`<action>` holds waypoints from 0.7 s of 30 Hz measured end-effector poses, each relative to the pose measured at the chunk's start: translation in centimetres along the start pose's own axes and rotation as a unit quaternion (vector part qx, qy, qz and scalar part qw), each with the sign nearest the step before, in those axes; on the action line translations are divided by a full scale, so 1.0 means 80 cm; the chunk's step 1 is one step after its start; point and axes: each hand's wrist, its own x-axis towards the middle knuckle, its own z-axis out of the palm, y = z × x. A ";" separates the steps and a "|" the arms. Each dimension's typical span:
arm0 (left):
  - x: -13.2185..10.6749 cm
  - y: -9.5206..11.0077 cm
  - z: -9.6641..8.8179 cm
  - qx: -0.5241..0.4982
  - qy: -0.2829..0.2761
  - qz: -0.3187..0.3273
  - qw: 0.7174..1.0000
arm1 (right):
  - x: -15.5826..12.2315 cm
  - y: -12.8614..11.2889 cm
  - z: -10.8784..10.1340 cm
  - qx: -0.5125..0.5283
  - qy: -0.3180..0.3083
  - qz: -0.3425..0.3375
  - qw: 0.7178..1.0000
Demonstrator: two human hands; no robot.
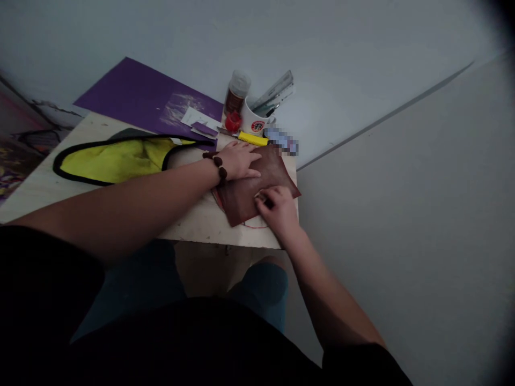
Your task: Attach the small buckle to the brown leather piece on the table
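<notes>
Round red-black emblem on white mug (254, 122); lettering too small to read.

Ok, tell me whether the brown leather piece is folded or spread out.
Spread: the leather piece lies flat on the table under the open left hand; no fold shows.

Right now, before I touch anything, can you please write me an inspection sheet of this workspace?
Surface: pale wooden table, small; the leather lies near its right corner.
Job's things: brown leather piece, lying flat.
Clutter: yellow cloth with black edging, purple sheet, mug holding rulers, bottle, yellow-handled tool.
Hands: left hand open and flat on the leather; right hand curled at its near edge, and whether it holds something is unclear.
Cables: nothing seen.
Surroundings: grey wall behind, grey floor at the right, dim light.
</notes>
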 end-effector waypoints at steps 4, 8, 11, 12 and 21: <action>0.000 0.000 0.000 0.001 0.000 0.003 1.000 | -0.003 0.003 -0.002 0.004 -0.009 -0.011 1.000; 0.000 0.002 -0.001 -0.001 -0.009 -0.004 1.000 | 0.003 0.013 -0.009 -0.050 0.033 0.069 0.996; 0.000 0.001 -0.001 -0.005 -0.011 -0.003 1.000 | 0.000 -0.004 -0.004 -0.005 -0.036 -0.050 0.998; 0.000 0.001 -0.001 -0.005 -0.008 -0.002 1.000 | -0.001 -0.007 -0.003 0.001 -0.053 -0.078 0.996; -0.001 0.002 -0.002 -0.005 -0.007 -0.001 1.000 | 0.003 -0.008 -0.004 -0.014 -0.019 -0.034 0.999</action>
